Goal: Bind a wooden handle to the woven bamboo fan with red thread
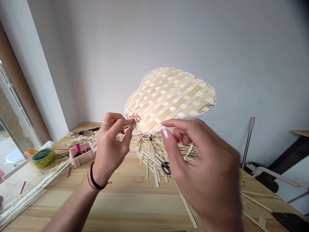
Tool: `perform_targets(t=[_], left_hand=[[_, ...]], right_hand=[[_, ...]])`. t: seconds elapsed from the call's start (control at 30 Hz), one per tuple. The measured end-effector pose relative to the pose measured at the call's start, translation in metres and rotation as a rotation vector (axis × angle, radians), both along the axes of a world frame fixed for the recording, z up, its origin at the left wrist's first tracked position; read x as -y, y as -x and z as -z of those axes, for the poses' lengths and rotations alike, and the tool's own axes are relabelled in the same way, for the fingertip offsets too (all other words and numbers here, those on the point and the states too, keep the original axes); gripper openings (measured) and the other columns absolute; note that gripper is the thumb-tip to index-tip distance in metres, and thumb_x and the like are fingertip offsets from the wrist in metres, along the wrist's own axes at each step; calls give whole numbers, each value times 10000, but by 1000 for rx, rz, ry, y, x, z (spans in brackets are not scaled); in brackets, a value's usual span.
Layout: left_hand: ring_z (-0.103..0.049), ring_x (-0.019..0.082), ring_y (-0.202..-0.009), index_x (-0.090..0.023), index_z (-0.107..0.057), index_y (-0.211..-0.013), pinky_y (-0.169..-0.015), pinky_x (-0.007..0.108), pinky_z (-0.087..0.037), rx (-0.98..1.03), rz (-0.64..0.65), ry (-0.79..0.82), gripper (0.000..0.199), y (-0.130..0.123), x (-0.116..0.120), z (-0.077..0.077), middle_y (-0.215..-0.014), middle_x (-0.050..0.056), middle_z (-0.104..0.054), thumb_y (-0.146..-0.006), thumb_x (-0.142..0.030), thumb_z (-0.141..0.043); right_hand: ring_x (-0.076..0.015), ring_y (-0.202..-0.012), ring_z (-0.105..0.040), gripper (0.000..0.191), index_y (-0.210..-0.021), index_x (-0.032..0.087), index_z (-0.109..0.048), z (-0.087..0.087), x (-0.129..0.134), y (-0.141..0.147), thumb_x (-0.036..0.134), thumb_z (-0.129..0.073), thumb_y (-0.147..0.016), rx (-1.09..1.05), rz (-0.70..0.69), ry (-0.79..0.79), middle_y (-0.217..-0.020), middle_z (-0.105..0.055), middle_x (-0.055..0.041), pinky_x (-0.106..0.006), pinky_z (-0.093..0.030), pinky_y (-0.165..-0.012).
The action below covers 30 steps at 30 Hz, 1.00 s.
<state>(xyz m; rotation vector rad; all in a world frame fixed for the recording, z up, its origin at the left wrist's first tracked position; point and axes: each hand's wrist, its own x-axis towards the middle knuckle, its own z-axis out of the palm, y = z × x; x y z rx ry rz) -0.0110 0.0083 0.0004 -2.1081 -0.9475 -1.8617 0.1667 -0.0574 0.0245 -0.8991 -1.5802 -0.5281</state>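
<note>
A woven bamboo-strip fan [171, 96] with a white bound edge is held up above the table, tilted. My left hand [113, 135] pinches its lower left corner between thumb and fingers. Beside those fingertips, brown thread [135, 118] crosses the weave in a loose tangle. My right hand [193, 154] is in front of the fan's lower edge, its thumb and index finger drawn together in a pinch. What lies between those two fingertips is too small to make out.
A heap of cut bamboo strips [154, 154] lies behind my hands, with black-handled scissors [165, 167] among them. To the left are a pink basket [83, 158] with thread spools and a roll of yellow-green tape [43, 158]. A dark flat object [291, 221] rests at the right edge.
</note>
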Motion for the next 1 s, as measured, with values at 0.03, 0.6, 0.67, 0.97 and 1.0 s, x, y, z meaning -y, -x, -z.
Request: perform_targets(t=[0.03, 0.6, 0.67, 0.97, 1.0], left_hand=[[-653, 150, -838, -207, -764, -1050, -730, 322, -604, -24, 0, -15, 141, -2, 2, 1, -1063, 62, -617, -966, -130, -682], [-642, 141, -877, -235, -551, -1081, -807, 275, -637, 72, 232, 262, 264, -18, 6, 9, -1025, 23, -595, -922, -124, -731], [-655, 145, -865, -234, -567, -1139, -806, 290, -632, 104, 292, 333, 285, -17, 7, 8, -1040, 30, -610, -919, -151, -729], [-605, 150, -750, -189, -629, -868, -665, 265, -486, 157, 400, 635, 214, -12, -2, 2, -820, 15, -647, -961, -365, -707], [-582, 141, -726, -189, -608, -830, -647, 258, -462, 158, 370, 629, 233, -10, -5, 2, -795, 7, -632, -960, -359, -701]], right_hand=[[-201, -780, -620, 116, -1024, 185, -707, 2, -8, 3, 141, -600, -1018, 37, 3, -20, -835, -682, -43, -353, -494, -733], [-241, -882, -724, 97, -980, 220, -763, 18, -45, 11, 134, -721, -987, 5, 58, -108, -924, -802, -42, -421, -438, -859], [-237, -882, -721, 106, -978, 225, -768, 18, -47, 11, 131, -721, -987, 18, 47, -122, -931, -801, -44, -419, -446, -855], [-204, -948, -721, 118, -930, 190, -668, 24, -48, 18, 98, -680, -1003, -72, -187, -52, -950, -763, -57, -375, -544, -876], [-193, -956, -726, 97, -950, 189, -667, 25, -46, 18, 116, -675, -1012, -125, -248, -18, -956, -758, -55, -355, -562, -872]])
